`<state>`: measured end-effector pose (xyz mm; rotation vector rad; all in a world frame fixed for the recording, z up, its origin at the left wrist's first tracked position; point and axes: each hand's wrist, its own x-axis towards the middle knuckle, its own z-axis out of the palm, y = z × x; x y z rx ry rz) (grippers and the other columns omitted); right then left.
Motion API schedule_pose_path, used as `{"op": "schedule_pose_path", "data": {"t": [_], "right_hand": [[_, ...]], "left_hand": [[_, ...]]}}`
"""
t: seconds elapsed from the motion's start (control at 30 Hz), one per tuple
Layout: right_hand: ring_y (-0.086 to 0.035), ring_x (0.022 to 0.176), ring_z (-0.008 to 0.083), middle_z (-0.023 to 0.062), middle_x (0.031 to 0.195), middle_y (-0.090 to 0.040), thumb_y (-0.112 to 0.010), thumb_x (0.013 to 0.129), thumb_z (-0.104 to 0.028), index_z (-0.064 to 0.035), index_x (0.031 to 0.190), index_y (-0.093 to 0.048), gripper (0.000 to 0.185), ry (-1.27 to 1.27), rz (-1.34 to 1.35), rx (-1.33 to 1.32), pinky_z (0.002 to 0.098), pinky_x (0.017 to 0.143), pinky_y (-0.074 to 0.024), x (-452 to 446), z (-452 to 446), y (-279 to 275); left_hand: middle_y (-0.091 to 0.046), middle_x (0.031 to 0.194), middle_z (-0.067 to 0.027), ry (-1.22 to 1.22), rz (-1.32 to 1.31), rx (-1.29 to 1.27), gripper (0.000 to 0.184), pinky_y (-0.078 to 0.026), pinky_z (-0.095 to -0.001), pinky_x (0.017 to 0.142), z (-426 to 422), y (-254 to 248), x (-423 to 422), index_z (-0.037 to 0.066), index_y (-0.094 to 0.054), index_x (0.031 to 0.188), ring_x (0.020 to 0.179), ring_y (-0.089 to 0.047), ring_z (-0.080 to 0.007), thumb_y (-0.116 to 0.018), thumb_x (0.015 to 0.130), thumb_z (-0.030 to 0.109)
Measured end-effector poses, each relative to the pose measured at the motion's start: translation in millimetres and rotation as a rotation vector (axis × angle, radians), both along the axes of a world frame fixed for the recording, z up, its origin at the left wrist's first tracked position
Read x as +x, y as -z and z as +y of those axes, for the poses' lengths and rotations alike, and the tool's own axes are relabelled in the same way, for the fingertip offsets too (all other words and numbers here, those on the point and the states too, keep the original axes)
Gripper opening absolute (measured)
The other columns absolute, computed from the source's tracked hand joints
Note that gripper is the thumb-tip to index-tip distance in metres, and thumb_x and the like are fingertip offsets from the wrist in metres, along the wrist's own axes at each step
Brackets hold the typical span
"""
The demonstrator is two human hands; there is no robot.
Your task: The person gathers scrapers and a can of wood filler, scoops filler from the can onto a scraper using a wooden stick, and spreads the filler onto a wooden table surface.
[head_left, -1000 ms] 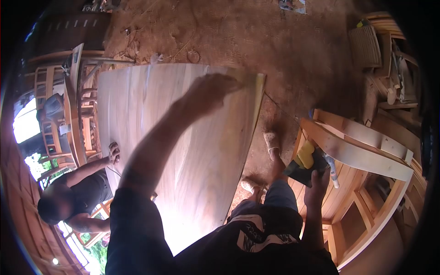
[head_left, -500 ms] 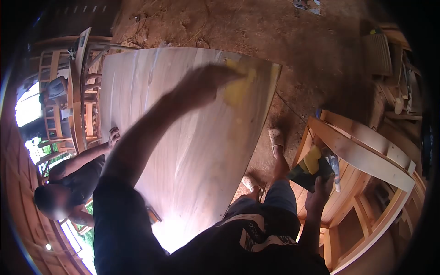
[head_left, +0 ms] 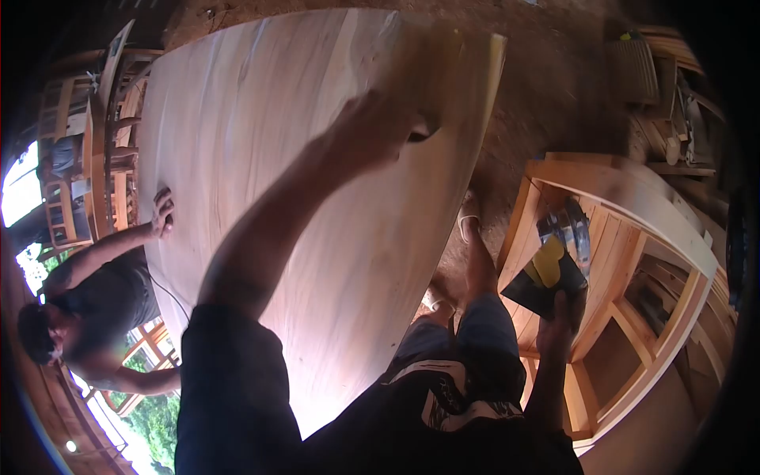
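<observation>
A large pale wooden panel (head_left: 261, 158) stretches out before me. Over its far right part is my left hand (head_left: 376, 131), slightly blurred, its fingers closed round a small dark flat tool (head_left: 426, 128). The wood near this tool has a yellowish-brown tint. Low on the right, my right hand (head_left: 562, 317) grips the edge of a dark flat plate (head_left: 530, 294), which bears a lump of yellow paste (head_left: 547, 263). Just beyond the plate is a clear container or bottle (head_left: 579, 233), partly hidden.
At the left, a co-worker (head_left: 103, 309) has one hand on the panel's left edge, near a thin cable (head_left: 170, 293). An open wooden frame (head_left: 673, 348) stands at my right. Wooden furniture (head_left: 67, 198) and stacked boards (head_left: 677, 103) lie farther off.
The view has shifted, so the panel sits higher and larger in it. The thick yellow patch seen near my left hand now looks spread thin. My right hand still holds the plate.
</observation>
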<state>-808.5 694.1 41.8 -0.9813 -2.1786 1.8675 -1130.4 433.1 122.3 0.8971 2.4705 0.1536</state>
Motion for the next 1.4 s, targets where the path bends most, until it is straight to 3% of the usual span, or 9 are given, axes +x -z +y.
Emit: {"op": "schedule_pose_path", "data": {"t": [0.17,0.3,0.43,0.57,0.67,0.83,0.93,1.17,1.4], "right_hand": [[-0.053,0.114,0.0210,0.0128,0.124,-0.051,-0.047,0.094,-0.003,0.0003,0.134,-0.038,0.041,0.160,0.135,-0.591,0.0347,0.097,-0.0438,36,-40,-11],[-0.053,0.115,0.0218,0.0109,0.126,-0.051,-0.049,0.093,-0.007,-0.0013,0.134,-0.037,0.044,0.030,0.128,-0.676,0.0367,0.100,-0.0428,58,-66,-25],[-0.053,0.115,0.0222,0.0116,0.124,-0.051,-0.050,0.091,-0.008,-0.0008,0.134,-0.037,0.045,0.068,0.109,-0.727,0.0376,0.100,-0.0424,57,-72,-24],[-0.051,0.115,0.0205,0.0108,0.123,-0.051,-0.052,0.091,-0.009,-0.0008,0.133,-0.037,0.045,0.019,0.135,-0.735,0.0361,0.098,-0.0439,19,-64,-14],[-0.050,0.116,0.0201,0.0107,0.124,-0.050,-0.051,0.091,-0.008,-0.0011,0.133,-0.036,0.045,0.004,0.063,-0.714,0.0356,0.100,-0.0428,9,-50,0],[-0.050,0.118,0.0215,0.0120,0.128,-0.049,-0.052,0.091,-0.008,-0.0021,0.135,-0.036,0.047,0.065,0.092,-0.689,0.0370,0.100,-0.0426,11,-38,-14],[-0.051,0.118,0.0223,0.0122,0.130,-0.048,-0.053,0.091,-0.007,-0.0025,0.137,-0.035,0.050,0.123,0.032,-0.655,0.0378,0.100,-0.0428,20,-22,0],[-0.050,0.119,0.0223,0.0117,0.130,-0.048,-0.055,0.091,-0.007,-0.0024,0.138,-0.034,0.051,0.171,-0.032,-0.649,0.0372,0.099,-0.0447,8,-31,-1],[-0.053,0.116,0.0208,0.0113,0.131,-0.049,-0.054,0.093,-0.006,-0.0025,0.140,-0.033,0.052,0.048,0.045,-0.674,0.0352,0.097,-0.0469,25,-32,-5]], "left_hand": [[-0.061,0.121,-0.0107,-0.082,0.183,0.307,0.047,-0.048,-0.0410,0.096,-60,18,139,0.011,-0.067,0.111,0.110,-0.059,-0.0307,-0.056,0.071,-0.009],[-0.062,0.119,-0.0095,-0.109,0.326,0.264,0.051,-0.046,-0.0455,0.097,-102,18,241,0.012,-0.065,0.116,0.115,-0.055,-0.0310,-0.055,0.071,-0.010],[-0.061,0.119,-0.0082,-0.053,0.080,0.127,0.045,-0.043,-0.0469,0.099,-134,-15,287,0.012,-0.064,0.117,0.115,-0.055,-0.0292,-0.055,0.075,-0.002],[-0.065,0.116,-0.0057,-0.223,-0.081,0.217,0.047,-0.048,-0.0392,0.093,-123,-32,197,0.015,-0.064,0.118,0.110,-0.058,-0.0254,-0.049,0.078,-0.005],[-0.061,0.124,-0.0051,-0.035,0.108,0.094,0.066,-0.048,-0.0387,0.096,-66,-26,60,0.022,-0.060,0.125,0.112,-0.057,-0.0262,-0.046,0.072,-0.016],[-0.066,0.108,-0.0127,0.254,0.431,0.149,0.048,-0.054,-0.0415,0.079,40,46,-121,0.022,-0.063,0.121,0.096,-0.066,-0.0297,-0.057,0.077,0.003],[-0.067,0.105,-0.0171,0.240,0.120,0.079,0.034,-0.051,-0.0405,0.084,57,25,-137,0.009,-0.069,0.110,0.097,-0.065,-0.0329,-0.058,0.078,0.005],[-0.067,0.097,-0.0116,0.187,-0.026,-0.217,0.046,-0.053,-0.0411,0.079,10,-15,9,0.022,-0.068,0.112,0.089,-0.066,-0.0264,-0.061,0.073,-0.003],[-0.066,0.107,-0.0076,0.030,0.063,0.178,0.037,-0.051,-0.0395,0.089,-86,12,187,0.011,-0.069,0.105,0.101,-0.062,-0.0259,-0.058,0.074,-0.007]]}}
